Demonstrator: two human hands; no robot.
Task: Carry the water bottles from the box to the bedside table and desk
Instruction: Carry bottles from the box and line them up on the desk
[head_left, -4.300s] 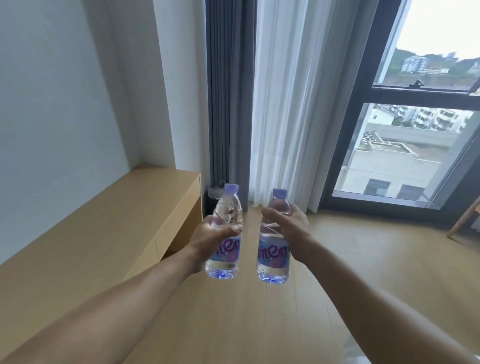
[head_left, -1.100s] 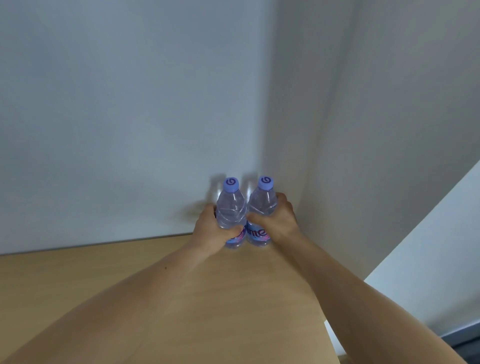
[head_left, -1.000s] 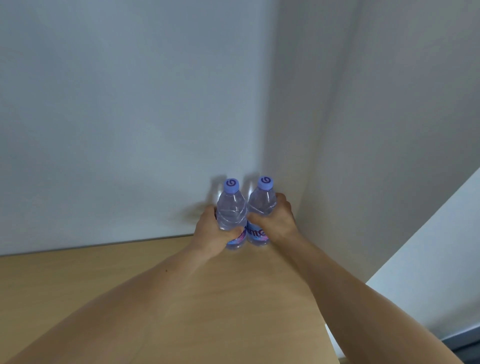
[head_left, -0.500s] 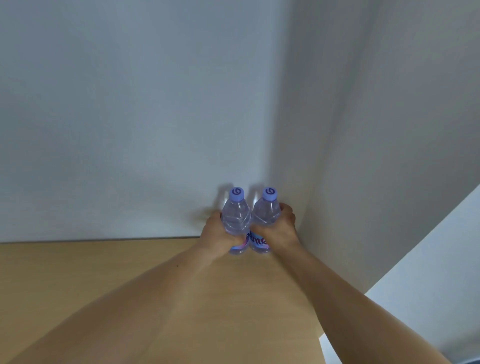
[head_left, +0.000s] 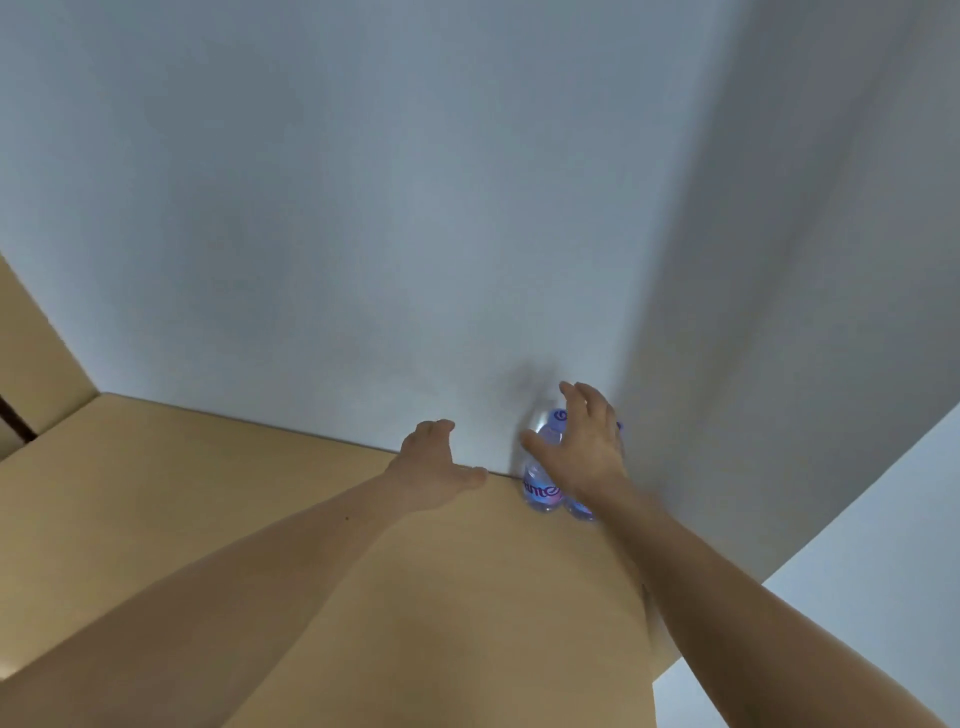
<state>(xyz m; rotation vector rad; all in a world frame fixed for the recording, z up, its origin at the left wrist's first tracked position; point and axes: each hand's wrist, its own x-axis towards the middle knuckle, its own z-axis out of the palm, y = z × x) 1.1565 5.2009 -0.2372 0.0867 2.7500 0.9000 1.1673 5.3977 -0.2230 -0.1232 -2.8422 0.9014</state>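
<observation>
Two clear water bottles with purple caps and blue-pink labels stand upright side by side on the wooden desk (head_left: 311, 545), tight in its far right corner against the wall. The left bottle (head_left: 540, 483) shows its label. The right bottle (head_left: 581, 510) is mostly hidden behind my right hand (head_left: 584, 447), which hovers in front of them with fingers spread and holds nothing. My left hand (head_left: 434, 467) is a little to the left of the bottles, empty, fingers loosely curled, just above the desk top.
White walls (head_left: 363, 234) meet in a corner right behind the bottles. The desk's right edge (head_left: 649, 649) drops off beside a white wall panel. A wooden panel (head_left: 31, 353) rises at the far left end of the desk.
Both hands have let go of the bottles, which now stand in the desk corner. My left hand has drawn away to the left; my right hand has opened and lifted. The view has swung left.
</observation>
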